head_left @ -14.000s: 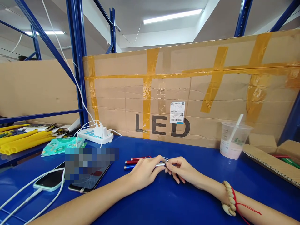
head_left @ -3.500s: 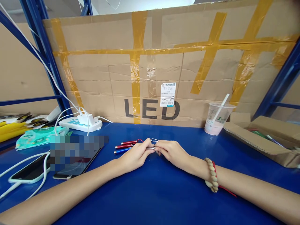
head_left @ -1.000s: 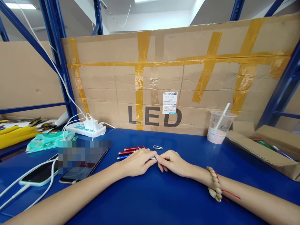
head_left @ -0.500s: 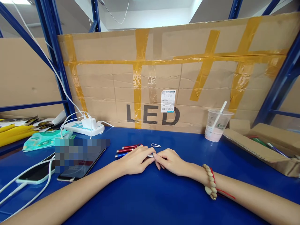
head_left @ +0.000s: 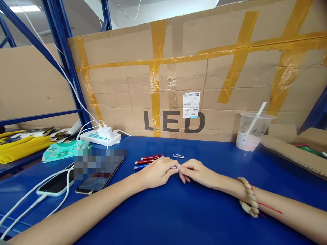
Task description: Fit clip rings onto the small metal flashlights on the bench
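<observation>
My left hand (head_left: 158,172) is closed, palm down, around a slim silver rod-like piece (head_left: 174,167), most of which is hidden by the fingers. From the right, my right hand (head_left: 198,173) pinches the free end of the same piece, so the fingertips of both hands meet. Beside and partly behind my left hand lie two red metal tubes, the far one (head_left: 149,157) and the near one (head_left: 143,162), and a blue metal tube (head_left: 140,167); they look like small penlights. A silver carabiner clip (head_left: 178,156) rests just beyond my hands.
To the left are two phones, one dark (head_left: 100,178) and one in a pale case (head_left: 55,183), white cables, a power strip (head_left: 89,136) and a green wipes pack (head_left: 63,149). A plastic cup (head_left: 251,134) and open carton (head_left: 288,154) stand right. Taped cardboard (head_left: 114,88) backs the blue table.
My view has turned and tilted slightly, shifting the scene to the right in the picture. Both hands stay together on the silver piece, which shows a little less between them.
</observation>
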Tool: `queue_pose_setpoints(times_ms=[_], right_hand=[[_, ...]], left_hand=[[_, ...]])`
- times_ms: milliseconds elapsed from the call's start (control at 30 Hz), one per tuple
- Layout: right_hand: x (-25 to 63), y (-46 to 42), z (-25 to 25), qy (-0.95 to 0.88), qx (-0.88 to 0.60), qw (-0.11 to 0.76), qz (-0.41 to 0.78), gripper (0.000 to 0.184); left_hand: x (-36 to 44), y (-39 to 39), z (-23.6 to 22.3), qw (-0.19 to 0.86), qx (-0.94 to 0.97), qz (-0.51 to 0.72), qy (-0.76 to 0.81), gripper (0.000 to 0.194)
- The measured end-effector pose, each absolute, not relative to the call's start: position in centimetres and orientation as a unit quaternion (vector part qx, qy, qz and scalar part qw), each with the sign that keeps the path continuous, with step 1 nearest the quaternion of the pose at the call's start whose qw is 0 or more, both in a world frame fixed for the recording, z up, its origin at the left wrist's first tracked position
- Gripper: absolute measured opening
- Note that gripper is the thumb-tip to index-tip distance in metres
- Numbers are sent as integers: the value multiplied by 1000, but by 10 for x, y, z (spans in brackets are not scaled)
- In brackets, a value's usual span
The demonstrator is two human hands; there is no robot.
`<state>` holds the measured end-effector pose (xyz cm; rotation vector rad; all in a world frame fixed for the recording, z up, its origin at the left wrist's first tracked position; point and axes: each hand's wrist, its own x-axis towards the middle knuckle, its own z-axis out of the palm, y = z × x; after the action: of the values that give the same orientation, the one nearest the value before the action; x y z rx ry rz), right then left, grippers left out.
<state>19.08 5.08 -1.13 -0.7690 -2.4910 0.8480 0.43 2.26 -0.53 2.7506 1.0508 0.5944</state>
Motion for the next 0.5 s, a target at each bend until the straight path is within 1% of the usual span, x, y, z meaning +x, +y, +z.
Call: queue_pose_setpoints(times_ms=[233,300,367,400,433,500], right_hand=[[186,54,-15,-819,-330,258,392,52],[184,49,-13,-825,-333,296,348,50],[181,34,-4,-851,-306,342,254,48],[179,21,4,-861,-275,365,225,46],[176,7,13,-866,-240,380,218,42],[171,-27,36,-859,-185,408,246,39]], left_hand=[[5,27,-6,102,887,242,380,26],[3,29,-8,99,882,256,384,26],[2,30,-10,89,882,266,378,25],[1,30,-10,84,885,267,372,24],[1,31,-11,83,888,266,365,23],[0,30,-10,84,893,262,355,23]])
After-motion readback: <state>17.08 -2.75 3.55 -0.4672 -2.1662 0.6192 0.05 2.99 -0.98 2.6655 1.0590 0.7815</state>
